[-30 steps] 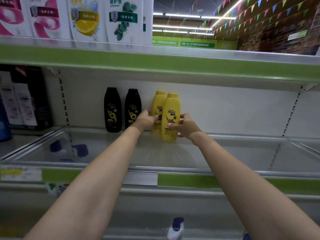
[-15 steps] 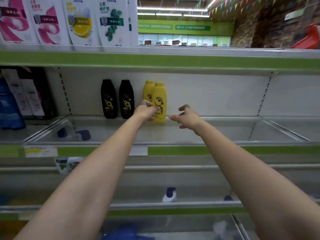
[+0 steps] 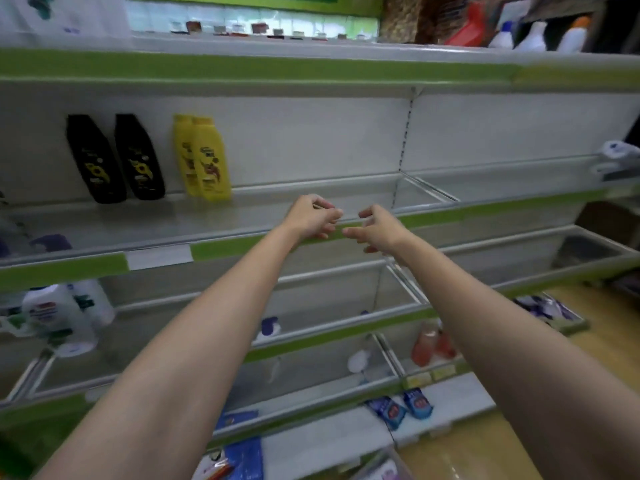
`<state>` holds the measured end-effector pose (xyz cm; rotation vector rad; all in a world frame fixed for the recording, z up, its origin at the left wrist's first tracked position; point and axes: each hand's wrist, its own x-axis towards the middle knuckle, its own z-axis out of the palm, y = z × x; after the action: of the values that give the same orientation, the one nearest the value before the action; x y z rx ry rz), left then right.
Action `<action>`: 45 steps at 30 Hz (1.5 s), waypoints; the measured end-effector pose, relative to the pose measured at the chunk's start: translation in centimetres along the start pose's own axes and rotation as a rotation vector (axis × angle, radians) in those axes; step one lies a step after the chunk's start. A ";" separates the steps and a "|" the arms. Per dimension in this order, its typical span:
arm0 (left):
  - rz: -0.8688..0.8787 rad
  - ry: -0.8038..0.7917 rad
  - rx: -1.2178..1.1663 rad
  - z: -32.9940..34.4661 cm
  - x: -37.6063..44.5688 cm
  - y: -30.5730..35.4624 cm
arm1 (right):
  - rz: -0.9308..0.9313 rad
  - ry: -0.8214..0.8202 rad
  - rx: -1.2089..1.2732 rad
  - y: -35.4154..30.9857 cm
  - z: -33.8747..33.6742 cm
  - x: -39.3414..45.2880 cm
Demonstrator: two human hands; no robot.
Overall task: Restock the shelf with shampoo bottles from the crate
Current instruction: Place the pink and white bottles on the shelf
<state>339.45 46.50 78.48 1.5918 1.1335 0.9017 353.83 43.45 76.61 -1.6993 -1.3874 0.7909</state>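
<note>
Fingers of left hand and right hand hang loosely curled, empty; blurred yellow bottles have unreadable labels.

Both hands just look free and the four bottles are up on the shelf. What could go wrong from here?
1. The two yellow bottles stand touching, one partly behind the other; a knock to one may tip both.
2. The black bottles sit close beside them, so a toppling bottle might take its neighbours down.
3. The left hand and right hand hover at the shelf edge; the frame is blurred, and the crate isn't clearly visible.
</note>
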 end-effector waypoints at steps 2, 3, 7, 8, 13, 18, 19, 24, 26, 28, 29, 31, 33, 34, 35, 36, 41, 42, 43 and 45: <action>-0.003 -0.064 0.020 2.7 -0.1 -0.2 | 0.037 0.047 -0.005 2.2 -1.8 -0.9; -0.008 -0.101 0.028 4.1 -0.2 -0.4 | 0.065 0.070 -0.005 3.4 -2.7 -1.4; -0.040 -0.224 0.090 9.4 0.4 -2.0 | 0.173 0.128 0.006 8.3 -5.3 -2.9; -0.053 -0.259 0.107 10.8 0.6 -2.4 | 0.202 0.137 0.003 9.6 -5.9 -3.2; -0.094 -0.414 0.188 17.0 2.0 -4.9 | 0.338 0.185 -0.041 15.3 -8.4 -5.2; -0.146 -0.570 0.243 22.7 2.5 -8.4 | 0.463 0.215 0.028 21.0 -8.7 -7.2; -0.152 -0.603 0.262 23.7 2.6 -9.3 | 0.487 0.218 0.039 22.1 -8.5 -7.5; -0.185 -0.754 0.325 28.0 2.2 -14.8 | 0.654 0.237 0.134 27.9 -6.4 -9.9; -0.205 -0.797 0.360 29.5 1.6 -17.6 | 0.721 0.262 0.174 30.4 -5.2 -11.0; -0.232 -0.837 0.395 30.6 0.8 -20.5 | 0.784 0.266 0.209 32.7 -3.7 -12.2; -0.248 -0.862 0.403 31.1 0.5 -22.1 | 0.818 0.262 0.226 34.0 -2.9 -12.8; -0.292 -0.903 0.416 32.1 -0.6 -25.6 | 0.876 0.244 0.250 36.5 -0.8 -14.0; -0.334 -0.938 0.436 32.5 -1.8 -28.8 | 0.924 0.224 0.255 39.1 1.4 -15.1; -0.352 -0.947 0.453 32.7 -2.5 -30.6 | 0.947 0.215 0.258 40.5 2.6 -15.8; -0.366 -0.951 0.460 33.0 -3.2 -32.5 | 0.966 0.212 0.262 42.1 3.9 -16.4; -0.382 -0.951 0.473 33.2 -3.9 -34.4 | 0.984 0.210 0.265 43.6 5.1 -17.1; -0.416 -0.960 0.552 34.4 -6.3 -44.0 | 1.066 0.180 0.311 51.3 10.8 -20.0; -0.424 -0.969 0.571 34.6 -6.5 -45.7 | 1.076 0.177 0.317 52.6 11.6 -20.4; -0.435 -0.978 0.587 35.0 -6.7 -47.7 | 1.086 0.177 0.326 54.3 12.6 -20.7; -0.459 -0.983 0.595 36.1 -7.0 -51.8 | 1.096 0.176 0.340 57.9 14.5 -20.9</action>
<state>357.47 36.02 18.45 1.7739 0.9720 -0.5590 365.40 20.36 18.92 -2.1174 -0.0732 1.3048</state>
